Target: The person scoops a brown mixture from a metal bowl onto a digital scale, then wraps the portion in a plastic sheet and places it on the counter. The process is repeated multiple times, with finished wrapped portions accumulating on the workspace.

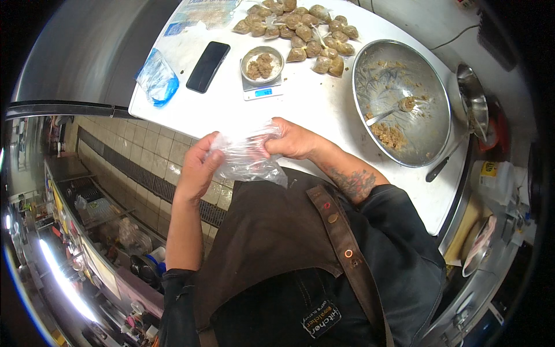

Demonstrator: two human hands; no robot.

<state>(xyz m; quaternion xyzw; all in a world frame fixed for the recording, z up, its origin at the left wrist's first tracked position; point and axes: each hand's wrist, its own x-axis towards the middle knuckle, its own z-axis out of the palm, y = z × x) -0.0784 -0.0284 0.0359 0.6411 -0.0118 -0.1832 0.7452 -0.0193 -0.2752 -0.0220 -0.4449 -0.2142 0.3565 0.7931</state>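
Between my two hands I hold a thin clear plastic bag point(248, 161) at the near edge of the white table point(312, 134). My left hand point(198, 167) pinches its left side between thumb and fingers. On the other side, my right hand point(292, 139) grips the bunched plastic. Beyond them a small digital scale point(274, 96) with a lit display carries a round metal bowl point(243, 65). Some brown minced filling point(260, 67) lies in that bowl. Far back on the table is a pile of small tied bags point(303, 32) packed with brown filling.
At right stands a large steel mixing bowl point(407, 71) with leftover filling point(388, 135) and a metal spoon point(386, 116). A dark-handled utensil point(438, 169) lies beside it. Left of the scale are a black phone point(208, 67) and a blue-and-clear plastic package point(157, 80). The tiled floor point(149, 143) has a drain grate point(125, 167).
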